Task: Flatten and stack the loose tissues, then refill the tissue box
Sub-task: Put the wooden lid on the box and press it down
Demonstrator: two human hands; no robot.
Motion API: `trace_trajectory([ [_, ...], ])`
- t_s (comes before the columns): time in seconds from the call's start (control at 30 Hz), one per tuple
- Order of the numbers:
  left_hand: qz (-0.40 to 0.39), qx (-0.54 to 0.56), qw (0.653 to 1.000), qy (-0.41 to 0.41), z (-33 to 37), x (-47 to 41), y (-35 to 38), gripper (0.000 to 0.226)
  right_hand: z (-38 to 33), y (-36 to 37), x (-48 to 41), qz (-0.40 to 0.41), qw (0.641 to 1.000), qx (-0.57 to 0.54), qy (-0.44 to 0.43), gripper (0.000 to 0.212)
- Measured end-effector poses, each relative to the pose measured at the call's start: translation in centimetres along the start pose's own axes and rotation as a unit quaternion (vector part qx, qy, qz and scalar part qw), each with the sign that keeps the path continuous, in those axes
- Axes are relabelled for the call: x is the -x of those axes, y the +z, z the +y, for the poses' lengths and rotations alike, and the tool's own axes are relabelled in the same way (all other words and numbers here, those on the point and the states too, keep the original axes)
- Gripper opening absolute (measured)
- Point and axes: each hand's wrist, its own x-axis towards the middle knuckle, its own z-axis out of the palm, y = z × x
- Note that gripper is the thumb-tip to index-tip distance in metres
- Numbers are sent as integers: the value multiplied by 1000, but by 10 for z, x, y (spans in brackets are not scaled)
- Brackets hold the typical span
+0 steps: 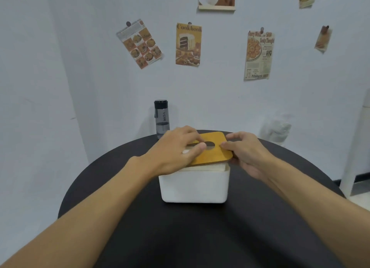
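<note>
Black desk [180,237], white tissue box [194,185] holding soft tissues [208,168]; stiff, probably light wooden lid [212,155] gripped at opposite ends by left hand [176,149], right hand [248,153].

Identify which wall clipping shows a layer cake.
The yellow Cookbook clipping. The tilted clipping left of it shows a checkerboard of dishes; the newsprint clipping right of it, a plate of cookies.
</note>
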Motion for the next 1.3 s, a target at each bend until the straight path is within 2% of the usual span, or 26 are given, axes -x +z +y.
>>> trace_trajectory([
  [0.13, -48, -3, 997, -67, -19, 2, 2, 64, 4, 4, -4, 23, 1000, 9, 0, 25],
  [0.27, -74, 43, 994, -69, -26, 9, 11, 61, 10, 7, 0, 45, 997, 55, -22, 27],
  [0.43, -86, 48, 992, -80, -32, 13, 14, 69, 19, 6, 9, 59, 989, 123, -65, 27],
  [0.63, -69, 91, 989, -97, -32, 20, 16, 47, 26, 9, 14, 94, 982, 133, -92, 27],
  [0.97, -8, 203, 963, -179, -35, 21, 20, 42, 31, 9, 18, 89, 982, 116, -118, 25],
  [1.13, -27, 180, 966, -185, -34, 18, 20, 45, 32, 8, 15, 72, 978, 171, -101, 10],
  [1.3, -97, 113, 972, -179, -36, 14, 16, 55, 33, 10, 16, 45, 982, 158, -95, 11],
])
